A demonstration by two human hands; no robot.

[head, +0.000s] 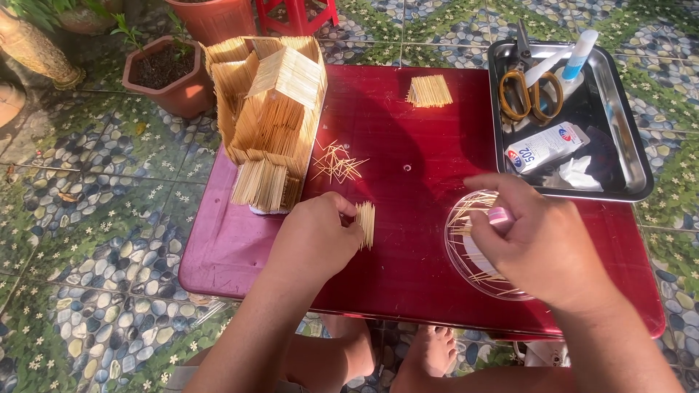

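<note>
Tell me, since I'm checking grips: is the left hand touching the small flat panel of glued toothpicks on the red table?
Touching. The head view shows the left hand with fingertips pressed against the toothpick panel.

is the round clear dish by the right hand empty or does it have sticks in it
Not empty: the round clear dish holds loose thin sticks, partly hidden under the right hand.
</note>
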